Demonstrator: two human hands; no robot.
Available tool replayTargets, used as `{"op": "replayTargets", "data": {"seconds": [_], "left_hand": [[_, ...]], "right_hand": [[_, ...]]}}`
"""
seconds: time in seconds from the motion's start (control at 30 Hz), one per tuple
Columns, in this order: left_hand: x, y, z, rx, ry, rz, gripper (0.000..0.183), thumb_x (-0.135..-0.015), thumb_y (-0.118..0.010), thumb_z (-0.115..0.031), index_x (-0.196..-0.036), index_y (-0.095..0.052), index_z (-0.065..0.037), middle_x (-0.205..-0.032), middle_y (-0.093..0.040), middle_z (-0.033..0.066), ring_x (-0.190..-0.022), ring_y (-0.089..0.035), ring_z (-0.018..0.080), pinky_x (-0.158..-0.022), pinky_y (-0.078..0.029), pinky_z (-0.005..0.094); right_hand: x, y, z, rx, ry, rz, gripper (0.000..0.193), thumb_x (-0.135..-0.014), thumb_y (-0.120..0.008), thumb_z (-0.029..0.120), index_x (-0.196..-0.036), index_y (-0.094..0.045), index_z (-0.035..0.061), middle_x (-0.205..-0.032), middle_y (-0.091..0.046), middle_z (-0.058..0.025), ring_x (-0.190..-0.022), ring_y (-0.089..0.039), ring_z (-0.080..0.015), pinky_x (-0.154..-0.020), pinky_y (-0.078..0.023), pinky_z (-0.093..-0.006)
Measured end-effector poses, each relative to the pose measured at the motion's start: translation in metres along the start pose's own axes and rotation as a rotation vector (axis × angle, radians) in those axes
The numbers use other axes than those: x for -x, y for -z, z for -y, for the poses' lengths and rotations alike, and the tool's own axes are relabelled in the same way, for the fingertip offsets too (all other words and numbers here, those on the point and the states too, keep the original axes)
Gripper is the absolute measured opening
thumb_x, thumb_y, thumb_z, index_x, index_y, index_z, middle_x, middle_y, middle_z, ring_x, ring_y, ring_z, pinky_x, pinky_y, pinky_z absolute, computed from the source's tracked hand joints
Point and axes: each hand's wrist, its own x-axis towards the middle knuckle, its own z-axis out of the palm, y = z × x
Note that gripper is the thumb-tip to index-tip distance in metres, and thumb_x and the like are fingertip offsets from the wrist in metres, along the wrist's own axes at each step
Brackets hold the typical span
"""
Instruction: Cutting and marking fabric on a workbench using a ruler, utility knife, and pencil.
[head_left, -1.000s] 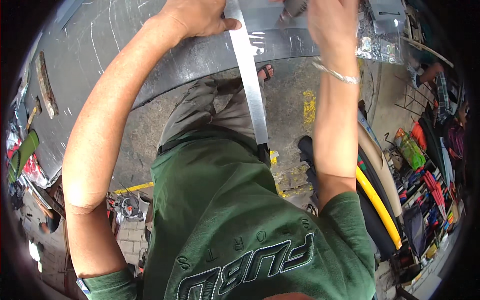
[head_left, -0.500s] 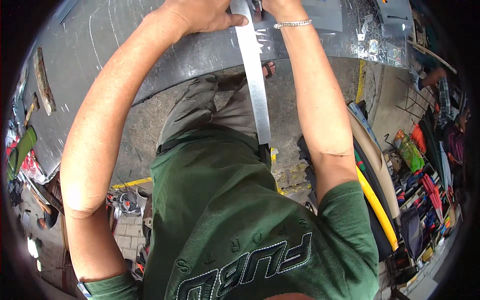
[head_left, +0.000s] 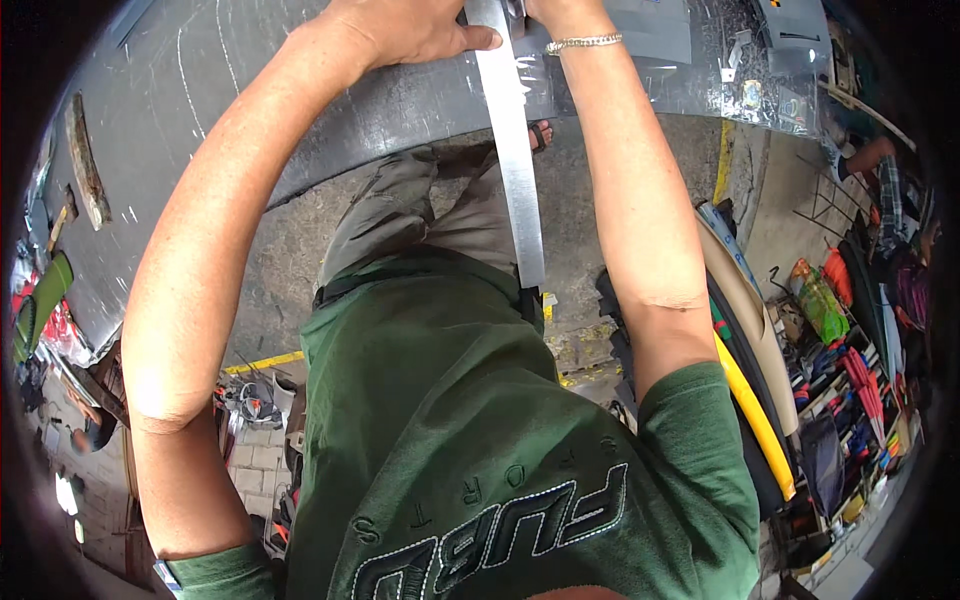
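Observation:
A long, flat metal straightedge (head_left: 513, 150) lies across the edge of a dark grey sheet (head_left: 330, 135), its near end reaching out over my trousers. My left hand (head_left: 415, 30) is at its left side near the upper edge of view. The left thumb presses on the strip, and the other fingers are partly cut off. Just right of the strip, my right hand (head_left: 568, 14) appears curled beside a small dark object (head_left: 517, 12). Most of its fingers are beyond the picture, so what it holds cannot be made out.
Clear plastic sheeting (head_left: 755, 100) with scraps lies at the worktop's right. A wooden stick (head_left: 88, 160) rests at far left. Rolled material with a yellow strip (head_left: 755, 420) leans near my right elbow. Umbrellas and bags (head_left: 840, 370) crowd the right, where another person's arm (head_left: 868, 157) shows.
The view has shifted very slightly, and the straightedge and both hands appear a little farther right. Both hands keep nearly the same pose around the strip.

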Motion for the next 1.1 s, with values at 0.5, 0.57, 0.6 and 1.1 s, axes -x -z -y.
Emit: {"op": "replayTargets", "data": {"seconds": [0.5, 0.57, 0.6, 1.1], "left_hand": [[0.002, 0.009, -0.006, 0.035, 0.005, 0.027, 0.096, -0.082, -0.079, -0.044, -0.149, -0.034, 0.007, -0.158, -0.033, 0.0278, -0.148, -0.035, 0.0402, -0.12, -0.035, 0.0571], [0.001, 0.003, -0.001, 0.021, 0.009, 0.018, 0.096, -0.082, -0.079, -0.044, -0.149, -0.033, 0.008, -0.158, -0.033, 0.028, -0.148, -0.035, 0.0402, -0.12, -0.035, 0.0569], [0.0, 0.0, 0.001, 0.007, 0.011, 0.009, 0.096, -0.083, -0.079, -0.044, -0.149, -0.033, 0.008, -0.158, -0.033, 0.0282, -0.149, -0.034, 0.0402, -0.12, -0.034, 0.0567], [-0.002, -0.029, 0.017, 0.046, -0.045, 0.004, 0.077, -0.086, -0.076, -0.047, -0.138, -0.048, 0.002, -0.137, -0.05, 0.0241, -0.131, -0.049, 0.0363, -0.106, -0.044, 0.0517]], "right_hand": [[0.005, -0.005, 0.014, -0.091, -0.237, -0.144, 0.049, -0.107, -0.045, 0.052, -0.091, -0.059, 0.0078, -0.061, -0.049, 0.0025, -0.043, -0.043, -0.0079, -0.038, -0.035, -0.0229], [0.004, -0.004, 0.005, -0.046, -0.075, -0.038, 0.05, -0.107, -0.045, 0.052, -0.089, -0.059, 0.008, -0.06, -0.048, 0.0026, -0.043, -0.043, -0.0078, -0.038, -0.034, -0.0228], [0.003, -0.004, 0.001, -0.061, -0.047, -0.026, 0.05, -0.107, -0.045, 0.052, -0.087, -0.058, 0.0082, -0.059, -0.048, 0.0026, -0.043, -0.043, -0.0078, -0.038, -0.034, -0.0229], [0.008, -0.025, 0.028, 0.051, -0.058, -0.115, 0.057, -0.11, -0.043, 0.038, -0.147, -0.049, -0.005, -0.067, -0.05, 0.0006, -0.043, -0.039, -0.0069, -0.038, -0.032, -0.0234]]}}
